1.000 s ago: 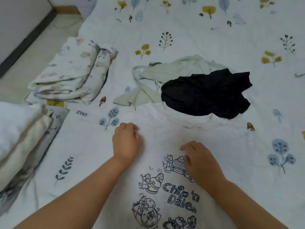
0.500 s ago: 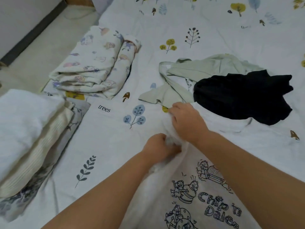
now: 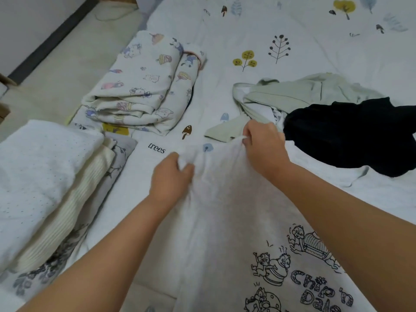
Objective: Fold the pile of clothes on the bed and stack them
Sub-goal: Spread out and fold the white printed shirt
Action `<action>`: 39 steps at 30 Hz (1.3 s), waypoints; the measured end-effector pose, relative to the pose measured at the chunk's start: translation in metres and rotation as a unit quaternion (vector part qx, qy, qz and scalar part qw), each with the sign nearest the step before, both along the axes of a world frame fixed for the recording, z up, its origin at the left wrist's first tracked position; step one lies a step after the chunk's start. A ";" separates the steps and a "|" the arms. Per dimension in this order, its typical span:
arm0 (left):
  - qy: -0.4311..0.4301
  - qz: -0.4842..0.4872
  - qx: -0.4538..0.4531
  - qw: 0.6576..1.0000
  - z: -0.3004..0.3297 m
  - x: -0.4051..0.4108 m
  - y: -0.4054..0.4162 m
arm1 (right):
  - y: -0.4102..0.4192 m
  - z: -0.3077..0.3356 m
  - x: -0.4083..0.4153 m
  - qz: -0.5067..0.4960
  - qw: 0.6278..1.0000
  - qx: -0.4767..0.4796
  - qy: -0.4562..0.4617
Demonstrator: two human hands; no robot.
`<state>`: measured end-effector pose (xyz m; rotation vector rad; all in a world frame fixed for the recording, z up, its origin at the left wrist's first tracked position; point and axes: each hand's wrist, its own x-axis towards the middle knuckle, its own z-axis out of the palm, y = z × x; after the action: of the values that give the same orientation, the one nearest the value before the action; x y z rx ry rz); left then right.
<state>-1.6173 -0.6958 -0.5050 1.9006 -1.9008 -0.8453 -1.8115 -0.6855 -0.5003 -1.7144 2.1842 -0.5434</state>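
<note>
A white T-shirt [image 3: 227, 212] with black cartoon drawings and lettering lies spread on the bed in front of me. My left hand [image 3: 172, 176] is shut on its left sleeve edge, bunching the cloth. My right hand [image 3: 263, 147] pinches the same edge higher up, near the shoulder, and lifts it a little. Beyond the shirt lie an unfolded pale green garment [image 3: 292, 95] and a crumpled black garment [image 3: 351, 134], which overlaps the green one and the shirt's collar.
A folded cartoon-print piece [image 3: 144, 86] rests at the bed's left edge. A stack of folded white, cream and grey items [image 3: 45, 181] sits at the near left. The patterned bedsheet [image 3: 315, 41] stretches beyond; floor [image 3: 74, 52] lies to the left.
Both hands left the flat shirt front, moved to its left sleeve and gripped it. They now hold it farther apart, with the edge raised. My view has shifted left.
</note>
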 end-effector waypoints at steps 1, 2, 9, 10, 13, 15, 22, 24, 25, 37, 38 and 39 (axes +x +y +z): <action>0.002 0.049 -0.023 0.999 0.000 0.007 -0.004 | -0.004 0.001 0.002 -0.003 1.000 -0.025 0.015; -0.007 0.084 -0.035 0.996 -0.001 0.014 -0.007 | -0.008 0.002 0.006 0.001 0.999 -0.030 0.037; -0.055 0.067 0.147 0.985 -0.028 0.046 -0.007 | -0.020 -0.012 0.035 0.075 0.981 0.067 0.163; -0.062 0.053 0.159 0.984 -0.031 0.048 -0.006 | -0.021 -0.016 0.040 0.096 0.978 0.088 0.162; -0.035 0.025 0.148 0.988 -0.036 0.052 -0.002 | -0.027 -0.027 0.059 0.137 0.971 0.179 0.074; 0.000 0.012 0.119 0.993 -0.036 0.052 -0.001 | -0.031 -0.033 0.069 0.136 0.965 0.223 0.022; 0.182 -0.050 0.070 0.980 -0.015 0.058 0.004 | -0.038 -0.024 0.072 0.021 0.940 0.239 -0.242; 0.201 -0.088 0.059 0.974 -0.002 0.055 0.010 | -0.030 -0.006 0.064 -0.062 0.882 0.253 -0.394; 0.198 -0.111 0.055 0.972 0.005 0.052 0.015 | -0.024 0.002 0.057 -0.092 0.861 0.244 -0.437; -0.045 -0.366 0.027 0.929 0.001 -0.002 0.080 | 0.072 -0.021 0.012 -0.099 0.985 0.134 0.046; -0.034 -0.329 -0.056 0.942 -0.007 -0.006 0.082 | 0.077 -0.026 0.017 -0.085 0.992 0.065 0.073; -0.043 -0.306 -0.117 0.944 -0.016 -0.009 0.084 | 0.081 -0.031 0.023 -0.054 0.995 0.022 0.084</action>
<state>-1.6266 -0.6121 -0.5210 1.2298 -2.5665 -0.6530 -1.7888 -0.6045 -0.5311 -1.6815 2.3993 -0.3857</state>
